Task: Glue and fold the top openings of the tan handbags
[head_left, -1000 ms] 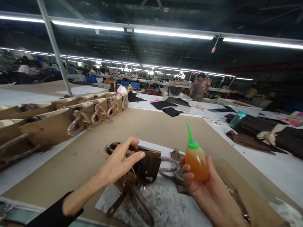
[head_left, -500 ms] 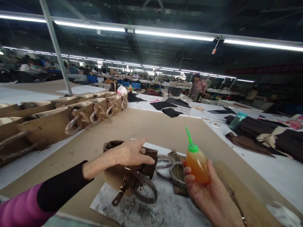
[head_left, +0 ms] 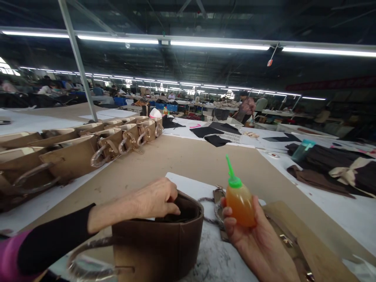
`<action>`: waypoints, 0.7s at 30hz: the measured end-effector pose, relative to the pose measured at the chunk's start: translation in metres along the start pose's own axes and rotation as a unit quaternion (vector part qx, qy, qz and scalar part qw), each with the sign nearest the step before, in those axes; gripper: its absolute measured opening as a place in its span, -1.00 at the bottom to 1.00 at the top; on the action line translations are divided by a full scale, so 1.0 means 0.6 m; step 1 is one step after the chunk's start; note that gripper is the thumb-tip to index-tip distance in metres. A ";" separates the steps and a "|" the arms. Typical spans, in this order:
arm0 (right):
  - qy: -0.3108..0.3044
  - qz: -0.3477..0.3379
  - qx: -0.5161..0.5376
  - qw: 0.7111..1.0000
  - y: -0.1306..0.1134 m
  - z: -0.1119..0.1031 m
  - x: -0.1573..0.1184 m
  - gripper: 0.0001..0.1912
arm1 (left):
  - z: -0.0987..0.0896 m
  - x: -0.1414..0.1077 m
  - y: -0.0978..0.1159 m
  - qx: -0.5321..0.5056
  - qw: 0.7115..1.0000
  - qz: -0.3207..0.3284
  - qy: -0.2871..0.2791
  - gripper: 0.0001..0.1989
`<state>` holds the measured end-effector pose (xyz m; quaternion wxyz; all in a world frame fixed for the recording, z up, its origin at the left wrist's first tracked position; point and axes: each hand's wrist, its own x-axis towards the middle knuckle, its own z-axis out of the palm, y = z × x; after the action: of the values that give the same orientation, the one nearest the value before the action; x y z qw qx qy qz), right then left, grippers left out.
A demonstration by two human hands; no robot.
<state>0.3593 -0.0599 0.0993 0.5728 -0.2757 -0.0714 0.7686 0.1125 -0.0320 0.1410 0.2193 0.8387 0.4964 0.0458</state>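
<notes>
A brown handbag [head_left: 158, 243] stands upright at the front, its top open and a plastic-wrapped handle [head_left: 91, 258] hanging on its left side. My left hand [head_left: 160, 197] is at the bag's rim, fingers curled down at the opening; what the fingertips hold is hidden. In my right hand [head_left: 249, 231] is a squeeze bottle [head_left: 241, 203] of orange liquid with a green nozzle pointing up. Behind the bottle, wrapped handles [head_left: 219, 211] of another bag piece lie on a smudged white sheet [head_left: 220, 258].
Rows of tan bags [head_left: 73, 156] line the left. A tan bag part with buckles [head_left: 289, 231] lies at the right. Farther back are black fabric pieces [head_left: 217, 140], a teal cup [head_left: 303, 150] and dark cloth [head_left: 320, 164]. A person [head_left: 246, 107] stands in the background.
The brown bag has turned, its plain side now facing me and its opening showing more. My left hand's fingers have curled at the rim. The bottle has shifted slightly left.
</notes>
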 end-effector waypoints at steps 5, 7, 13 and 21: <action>-0.018 0.028 0.008 0.999 0.037 0.053 0.010 -0.57 | 0.057 -0.032 0.009 0.024 0.991 0.003 0.131 -0.94; -0.016 0.038 0.013 0.999 0.054 0.072 0.008 -0.56 | 0.064 -0.040 0.009 0.026 0.988 -0.021 0.149 -0.86; -0.054 0.059 -0.011 0.997 0.099 0.089 -0.015 -0.57 | 0.065 -0.027 0.003 0.088 0.994 0.020 0.065 -0.90; -0.040 0.009 -0.066 0.997 0.111 0.086 -0.005 -0.59 | -0.011 -0.076 -0.045 0.133 0.977 -0.154 0.069 -0.83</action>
<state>0.2779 -0.0743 0.1153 0.5432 -0.2827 -0.1418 0.7778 0.0655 -0.0578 0.1423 0.0754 0.7686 0.6353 0.0029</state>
